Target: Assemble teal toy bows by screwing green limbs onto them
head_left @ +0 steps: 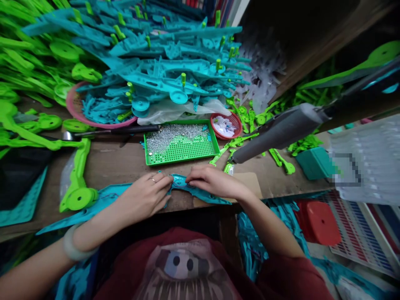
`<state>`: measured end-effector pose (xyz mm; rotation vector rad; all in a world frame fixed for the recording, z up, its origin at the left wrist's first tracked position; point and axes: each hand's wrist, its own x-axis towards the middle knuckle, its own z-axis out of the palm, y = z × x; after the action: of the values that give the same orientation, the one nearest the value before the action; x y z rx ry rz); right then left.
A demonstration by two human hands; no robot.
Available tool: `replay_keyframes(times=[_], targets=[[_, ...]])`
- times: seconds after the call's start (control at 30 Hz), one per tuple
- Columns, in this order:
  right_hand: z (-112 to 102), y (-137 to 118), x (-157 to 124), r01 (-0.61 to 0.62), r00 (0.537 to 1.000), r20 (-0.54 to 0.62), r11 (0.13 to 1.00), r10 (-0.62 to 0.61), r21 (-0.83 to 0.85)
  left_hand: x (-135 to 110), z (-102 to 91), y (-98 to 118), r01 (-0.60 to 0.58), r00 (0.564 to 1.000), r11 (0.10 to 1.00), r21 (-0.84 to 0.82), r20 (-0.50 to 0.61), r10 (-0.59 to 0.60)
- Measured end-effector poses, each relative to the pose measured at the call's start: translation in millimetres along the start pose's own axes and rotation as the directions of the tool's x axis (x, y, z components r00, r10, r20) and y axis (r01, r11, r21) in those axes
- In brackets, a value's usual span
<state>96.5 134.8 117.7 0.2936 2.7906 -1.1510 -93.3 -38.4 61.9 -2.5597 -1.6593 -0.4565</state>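
Note:
A long teal plastic part (200,193) lies across the near edge of the wooden bench (118,162). My left hand (146,196) rests on its left half, fingers curled and pinching the part near its middle. My right hand (214,182) presses down on the part just right of that, fingers closed on it. Right behind my hands sits a green perforated tray (184,150) with a heap of small silver screws (170,135). A grey powered screwdriver (281,131) hangs over the bench at the right, tip pointing down-left, a little above and right of my right hand.
A big pile of teal parts (168,66) with green pegs fills the back, green parts (34,62) lie at the left. A pink basket (75,112) and a small red bowl (225,125) stand behind the tray. A red stool (321,223) is below right.

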Motion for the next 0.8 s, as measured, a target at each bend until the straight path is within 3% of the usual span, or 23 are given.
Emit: replay_keyframes(times=[0.07, 0.13, 0.27, 0.4, 0.47, 0.57, 0.7, 0.8], targets=[[5.7, 1.6, 1.5, -0.014, 0.998, -0.055, 1.0, 0.014, 0.001, 4.3, 0.0, 4.2, 0.031, 0.996, 0.999, -0.013, -0.088, -0.032], [10.7, 1.8, 3.9, -0.005, 0.995, -0.101, 1.0, 0.006, 0.004, 9.5, 3.0, 12.4, 0.121, 0.977, 0.987, -0.102, -0.163, -0.137], [14.2, 1.9, 6.3, 0.026, 0.985, -0.174, 0.998, -0.015, 0.06, 23.0, 13.0, 34.6, 0.315, 0.926, 0.925, -0.21, -0.147, -0.349], [13.3, 8.3, 2.5, 0.029, 0.967, -0.256, 0.99, 0.007, 0.137, 28.4, 18.4, 46.3, 0.387, 0.886, 0.895, -0.222, -0.179, -0.428], [14.8, 13.6, 0.4, 0.014, 0.957, -0.288, 0.987, 0.034, 0.162, 24.5, 19.9, 46.2, 0.375, 0.883, 0.903, -0.209, -0.218, -0.416], [20.4, 19.6, 0.6, -0.032, 0.962, -0.266, 0.99, 0.068, 0.138, 14.9, 22.4, 44.0, 0.313, 0.914, 0.945, -0.091, -0.243, -0.326], [29.8, 19.7, 6.5, -0.138, 0.973, -0.203, 0.979, 0.106, -0.152, 10.2, 22.1, 43.1, 0.252, 0.959, 0.966, 0.065, -0.152, -0.24], [34.8, 19.1, 8.5, -0.105, 0.984, -0.17, 0.933, 0.048, -0.343, 14.6, 16.0, 43.1, 0.227, 0.973, 0.969, 0.094, -0.069, -0.221]])
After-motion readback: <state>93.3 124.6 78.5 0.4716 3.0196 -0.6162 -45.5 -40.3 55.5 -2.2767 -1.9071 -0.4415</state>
